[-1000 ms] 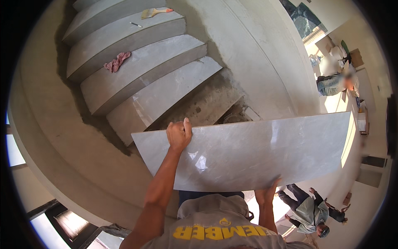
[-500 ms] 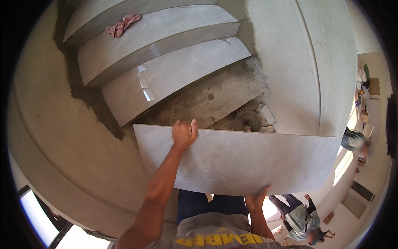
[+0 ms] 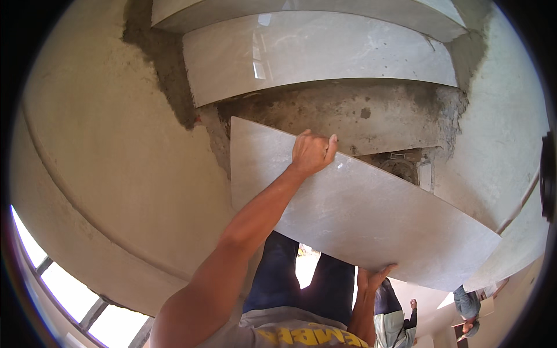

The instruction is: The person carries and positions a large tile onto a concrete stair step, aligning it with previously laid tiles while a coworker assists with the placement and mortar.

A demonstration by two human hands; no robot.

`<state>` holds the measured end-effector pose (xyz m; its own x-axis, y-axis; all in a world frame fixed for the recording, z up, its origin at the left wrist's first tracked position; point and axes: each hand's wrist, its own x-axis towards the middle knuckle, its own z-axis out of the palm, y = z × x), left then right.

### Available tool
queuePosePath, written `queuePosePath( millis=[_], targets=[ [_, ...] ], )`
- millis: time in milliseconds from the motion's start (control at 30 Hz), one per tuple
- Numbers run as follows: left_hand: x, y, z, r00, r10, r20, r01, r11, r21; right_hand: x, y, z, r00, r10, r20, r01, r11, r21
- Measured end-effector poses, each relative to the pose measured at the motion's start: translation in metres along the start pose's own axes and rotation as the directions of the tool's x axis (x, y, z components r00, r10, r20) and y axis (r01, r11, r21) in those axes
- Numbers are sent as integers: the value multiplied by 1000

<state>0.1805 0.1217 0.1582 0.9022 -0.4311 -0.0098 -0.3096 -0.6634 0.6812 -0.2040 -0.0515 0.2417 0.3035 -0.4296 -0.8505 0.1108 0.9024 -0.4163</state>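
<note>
A large grey polished tile (image 3: 371,214) is held up in front of my legs, slanting so that its left end is higher and its right end lower. My left hand (image 3: 315,152) is closed over the top edge, left of the middle. My right hand (image 3: 376,278) grips the lower edge from beneath; part of its fingers is hidden behind the tile. Just past the top edge lies a bare cement step (image 3: 342,113). A round bucket (image 3: 401,168) sits low beyond the tile, partly covered by it.
Farther up is a step with a glossy tile tread (image 3: 336,49). Plastered walls curve along the left (image 3: 116,156) and right (image 3: 493,151). A light tile strip (image 3: 426,176) stands beside the bucket. Two people, one in a grey-green top (image 3: 391,327), are at the lower right.
The tile has gone from nearly level to slanting down to the right, both hands still on it. My view has turned, and the pink cloth on the stairs has left it.
</note>
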Motion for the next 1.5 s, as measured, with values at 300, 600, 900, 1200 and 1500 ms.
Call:
queuePosePath(
  millis=[300, 600, 900, 1200, 1500],
  targets=[
    [-12, -41, 50, 998, -54, -15, 53, 997, -65, 49, 0, -19, 998, -60, -21, 60, 998, -19],
    [-19, -71, 70, 990, -142, -12, 142, 990, -19, 87, 4, -3, 995, -95, -37, 92, 993, -74],
    [-19, -105, 90, 962, -273, -23, 274, 960, 63, 120, 36, 12, 996, -73, -61, 66, 993, -97],
    [-30, -127, 101, 909, -352, -224, 355, 935, -27, 150, 57, 2, 995, -77, -61, 62, 973, -224],
    [-19, -161, 111, 912, -320, -257, 349, 934, 76, 185, 69, 7, 998, -60, -12, 57, 980, -188]
  ],
)
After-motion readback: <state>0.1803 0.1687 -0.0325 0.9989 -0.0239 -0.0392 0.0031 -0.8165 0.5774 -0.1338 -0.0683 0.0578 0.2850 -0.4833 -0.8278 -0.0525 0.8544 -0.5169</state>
